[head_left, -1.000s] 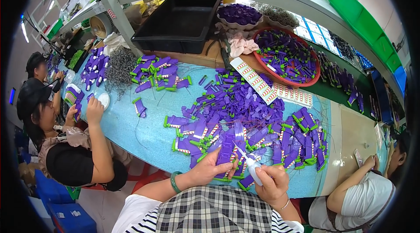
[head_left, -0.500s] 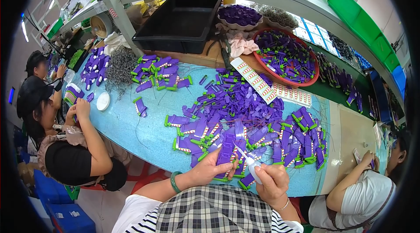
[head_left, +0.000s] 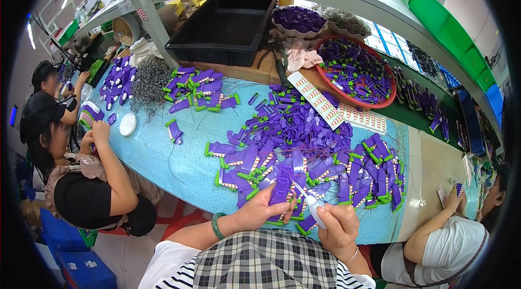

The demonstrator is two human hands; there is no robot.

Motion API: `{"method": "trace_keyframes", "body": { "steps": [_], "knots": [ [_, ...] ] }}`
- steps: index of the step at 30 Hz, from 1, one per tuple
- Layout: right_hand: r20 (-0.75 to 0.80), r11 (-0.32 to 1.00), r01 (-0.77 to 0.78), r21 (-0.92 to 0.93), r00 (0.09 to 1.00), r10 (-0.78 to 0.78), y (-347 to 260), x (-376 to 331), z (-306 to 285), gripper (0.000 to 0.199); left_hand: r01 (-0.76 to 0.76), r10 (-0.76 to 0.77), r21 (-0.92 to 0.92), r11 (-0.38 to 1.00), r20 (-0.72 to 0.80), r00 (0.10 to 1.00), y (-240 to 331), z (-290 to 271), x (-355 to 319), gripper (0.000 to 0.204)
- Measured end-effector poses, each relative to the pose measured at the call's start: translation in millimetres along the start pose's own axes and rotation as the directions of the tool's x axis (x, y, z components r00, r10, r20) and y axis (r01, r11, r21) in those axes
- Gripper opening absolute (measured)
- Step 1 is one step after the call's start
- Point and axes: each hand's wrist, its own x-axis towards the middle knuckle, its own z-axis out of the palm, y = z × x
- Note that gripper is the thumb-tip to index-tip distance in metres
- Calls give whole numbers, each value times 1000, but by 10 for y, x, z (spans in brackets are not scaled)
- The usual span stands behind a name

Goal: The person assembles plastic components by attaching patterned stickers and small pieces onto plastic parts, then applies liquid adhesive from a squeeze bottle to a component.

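My left hand grips a purple plastic piece with a green end, held just above the blue table. My right hand holds a small clear squeeze bottle, its tip pointing at the purple piece. A green bangle sits on my left wrist. Right beyond both hands spreads a big heap of purple and green plastic pieces, some with red-and-white striped labels.
Strips of striped labels lie past the heap. A red basin of purple parts, a black tray and a white bowl stand behind. Workers sit at left and right. A metal shelf runs overhead.
My hands have stayed in place on the purple piece and the bottle. The worker at left has shifted an arm slightly.
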Motion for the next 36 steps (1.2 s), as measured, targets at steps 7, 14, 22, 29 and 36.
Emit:
{"method": "trace_keyframes", "body": {
  "steps": [7,14,22,29,36],
  "knots": [
    [-10,998,-55,1,998,55,-53,-47,-16,38,-16,16,-6,1000,-2,1000,31,27,-3,25],
    [17,1000,-1,-4,1000,1,-73,-37,-7,41,-63,75,125,990,-90,993,-46,54,34,22],
    [29,1000,-7,-13,1000,7,-75,-31,20,40,-88,112,221,971,-95,989,-40,54,35,21],
    [28,1000,-6,-23,1000,7,-92,-5,25,37,-90,125,244,966,-131,983,-52,54,28,23],
    [34,1000,-6,-19,999,7,-94,2,23,38,-95,125,231,968,-120,985,-38,55,20,22]
  ]
}}
